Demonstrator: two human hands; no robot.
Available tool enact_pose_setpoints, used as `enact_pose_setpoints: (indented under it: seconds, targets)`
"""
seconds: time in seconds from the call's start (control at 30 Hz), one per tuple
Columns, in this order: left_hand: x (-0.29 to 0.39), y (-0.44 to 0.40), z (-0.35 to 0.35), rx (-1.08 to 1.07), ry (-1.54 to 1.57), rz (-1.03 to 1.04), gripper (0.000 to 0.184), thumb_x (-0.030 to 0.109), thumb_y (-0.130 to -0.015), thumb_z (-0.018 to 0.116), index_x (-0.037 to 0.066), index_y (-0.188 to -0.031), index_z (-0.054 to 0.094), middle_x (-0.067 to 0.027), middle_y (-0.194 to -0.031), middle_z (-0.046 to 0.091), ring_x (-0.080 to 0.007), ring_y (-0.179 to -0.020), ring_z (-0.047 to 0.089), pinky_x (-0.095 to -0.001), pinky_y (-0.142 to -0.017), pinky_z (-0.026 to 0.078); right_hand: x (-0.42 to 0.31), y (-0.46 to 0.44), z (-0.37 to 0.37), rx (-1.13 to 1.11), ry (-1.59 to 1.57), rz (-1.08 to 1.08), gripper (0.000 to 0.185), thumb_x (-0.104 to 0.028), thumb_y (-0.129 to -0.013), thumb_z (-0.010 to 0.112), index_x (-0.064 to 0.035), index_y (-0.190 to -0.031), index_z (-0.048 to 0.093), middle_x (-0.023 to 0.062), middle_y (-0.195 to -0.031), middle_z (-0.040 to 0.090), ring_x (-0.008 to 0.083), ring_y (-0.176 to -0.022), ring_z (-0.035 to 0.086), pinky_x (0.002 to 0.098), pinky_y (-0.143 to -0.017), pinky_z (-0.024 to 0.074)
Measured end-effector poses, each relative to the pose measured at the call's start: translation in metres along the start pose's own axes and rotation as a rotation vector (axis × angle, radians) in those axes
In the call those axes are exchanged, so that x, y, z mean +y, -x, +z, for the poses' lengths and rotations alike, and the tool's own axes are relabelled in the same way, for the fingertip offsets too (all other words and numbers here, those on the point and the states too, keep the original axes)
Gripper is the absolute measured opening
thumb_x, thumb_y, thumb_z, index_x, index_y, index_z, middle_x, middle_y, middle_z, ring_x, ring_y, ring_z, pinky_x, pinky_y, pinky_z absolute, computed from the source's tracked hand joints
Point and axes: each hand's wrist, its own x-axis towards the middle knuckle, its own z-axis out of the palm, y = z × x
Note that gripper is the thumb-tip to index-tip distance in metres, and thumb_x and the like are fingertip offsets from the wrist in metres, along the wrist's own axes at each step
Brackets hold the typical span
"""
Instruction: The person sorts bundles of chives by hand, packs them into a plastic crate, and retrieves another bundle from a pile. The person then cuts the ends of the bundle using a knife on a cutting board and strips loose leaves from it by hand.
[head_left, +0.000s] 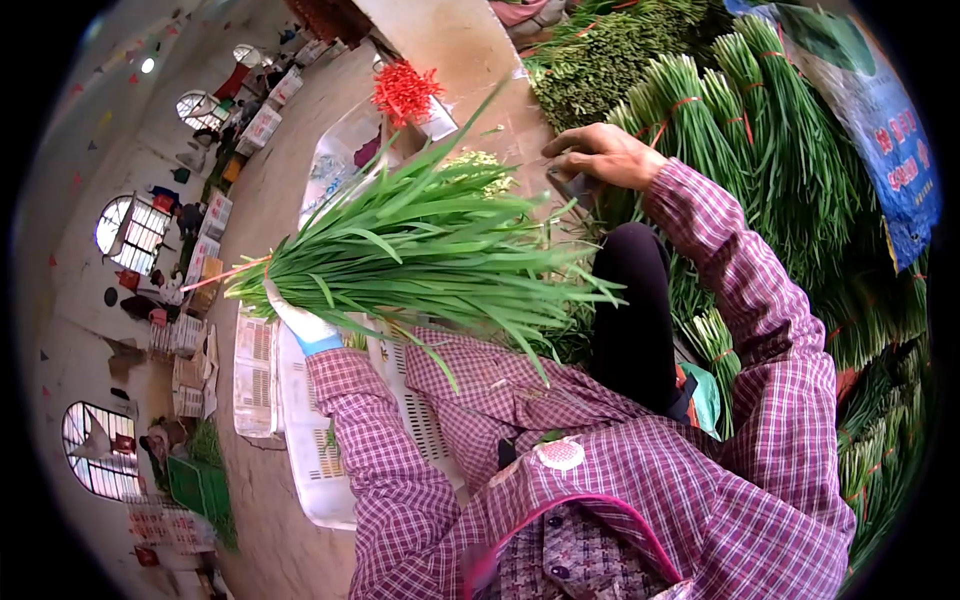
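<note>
My left hand (pixel 300 322), in a white glove with a blue cuff, is closed around the stem end of a bunch of garlic chives (pixel 410 250). A red band (pixel 228 273) circles the stems, and its loose end sticks out to the left. The long green leaves spread to the right, over my lap. My right hand (pixel 605 157) is bare and raised beside the chive pile, with its fingers loosely bent and apart. No thing shows clearly in it. Close to it stand tied chive bundles (pixel 690 110).
A clump of red bands (pixel 405 92) lies at the top of a white container (pixel 335 150). White plastic crates (pixel 320 470) stand at my left. More tied chives (pixel 880 440) are stacked at right, under a blue printed bag (pixel 880 110). Beyond are people and a green crate (pixel 195 487).
</note>
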Motion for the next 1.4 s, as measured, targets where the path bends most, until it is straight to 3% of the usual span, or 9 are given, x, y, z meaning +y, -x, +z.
enact_pose_setpoints:
  seconds: [0.3, 0.4, 0.5, 0.63, 0.87, 0.9, 1.03, 1.27, 1.4]
  targets:
    - [-0.003, -0.006, -0.030, 0.004, 0.190, 0.230, 0.060, 0.042, -0.084, 0.065, 0.005, -0.130, 0.055, -0.0169, -0.129, 0.058, -0.0324, -0.116, 0.058, -0.0527, -0.102, 0.048, -0.079, 0.055, 0.079, 0.213, 0.019, -0.473, 0.020, -0.017, -0.096, 0.056, -0.0008, -0.094, 0.068, 0.0088, -0.072, 0.068, 0.0159, -0.064, 0.069, 0.0301, -0.057, 0.0529]
    - [-0.002, 0.001, -0.018, -0.004, 0.240, 0.314, 0.064, 0.041, -0.082, 0.066, 0.005, -0.134, 0.052, -0.0173, -0.132, 0.055, -0.0337, -0.118, 0.056, -0.0540, -0.103, 0.047, -0.096, 0.070, 0.114, -0.150, -0.347, -0.422, 0.019, -0.012, -0.097, 0.056, 0.0039, -0.101, 0.066, 0.0115, -0.083, 0.070, 0.0136, -0.065, 0.067, 0.0277, -0.061, 0.0552]
    - [-0.006, 0.003, -0.022, -0.122, 0.363, 0.281, 0.069, 0.039, -0.078, 0.073, 0.007, -0.135, 0.051, -0.0165, -0.135, 0.053, -0.0352, -0.121, 0.053, -0.0557, -0.103, 0.046, -0.078, 0.064, 0.174, -0.601, -0.377, -0.190, 0.065, -0.044, -0.096, 0.056, 0.0037, -0.139, 0.043, 0.0165, -0.099, 0.071, 0.0245, -0.098, 0.068, 0.0356, -0.088, 0.0528]
    - [-0.009, 0.020, -0.008, -0.195, 0.356, 0.258, 0.080, 0.038, -0.072, 0.080, 0.008, -0.138, 0.047, -0.0166, -0.140, 0.048, -0.0353, -0.127, 0.048, -0.0560, -0.107, 0.040, -0.057, 0.002, 0.237, -0.609, -0.724, 0.057, 0.106, -0.072, -0.087, 0.048, 0.0077, -0.149, 0.015, 0.0308, -0.153, 0.021, 0.0392, -0.141, 0.029, 0.0479, -0.114, 0.0278]
    - [0.019, 0.071, -0.001, -0.523, -0.206, 0.333, 0.093, 0.037, -0.071, 0.079, 0.007, -0.147, 0.034, -0.0151, -0.146, 0.041, -0.0351, -0.131, 0.044, -0.0498, -0.110, 0.035, -0.113, -0.067, 0.240, -0.244, -1.657, 0.194, 0.069, -0.050, -0.095, 0.055, -0.0099, -0.146, 0.032, 0.0136, -0.148, 0.039, 0.0354, -0.135, 0.040, 0.0697, -0.107, 0.0224]
    - [0.022, 0.076, -0.014, -0.529, -0.278, 0.310, 0.092, 0.037, -0.073, 0.079, 0.006, -0.147, 0.033, -0.0149, -0.147, 0.040, -0.0350, -0.130, 0.044, -0.0487, -0.109, 0.036, -0.114, -0.080, 0.247, -0.224, -1.748, 0.189, 0.053, -0.038, -0.095, 0.059, -0.0048, -0.134, 0.045, 0.0132, -0.130, 0.056, 0.0297, -0.116, 0.058, 0.0592, -0.098, 0.0445]
    - [0.031, 0.078, -0.097, -0.459, -0.718, 0.072, 0.090, 0.038, -0.078, 0.076, 0.003, -0.148, 0.030, -0.0141, -0.148, 0.038, -0.0345, -0.128, 0.047, -0.0439, -0.105, 0.042, -0.125, -0.091, 0.252, -0.095, -1.745, 0.180, 0.040, -0.020, -0.092, 0.064, 0.0040, -0.123, 0.052, 0.0176, -0.113, 0.064, 0.0230, -0.090, 0.067, 0.0358, -0.075, 0.0587]
    - [0.093, 0.090, -0.103, -0.390, -0.264, -0.276, 0.105, 0.040, -0.074, 0.081, -0.003, -0.149, 0.021, -0.0146, -0.151, 0.033, -0.0301, -0.137, 0.037, -0.0417, -0.114, 0.030, -0.133, -0.059, 0.280, -0.073, -1.583, 0.036, 0.026, -0.014, -0.092, 0.064, 0.0026, -0.111, 0.059, 0.0083, -0.096, 0.067, 0.0148, -0.081, 0.066, 0.0298, -0.070, 0.0572]
    - [0.122, 0.104, -0.039, -0.480, -0.648, -0.368, 0.124, 0.056, -0.062, 0.084, -0.004, -0.150, 0.019, -0.0157, -0.150, 0.033, -0.0290, -0.139, 0.033, -0.0427, -0.114, 0.027, -0.120, -0.057, 0.304, -0.041, -1.571, 0.030, 0.025, -0.014, -0.091, 0.065, 0.0021, -0.110, 0.060, 0.0070, -0.099, 0.068, 0.0138, -0.081, 0.066, 0.0285, -0.071, 0.0564]
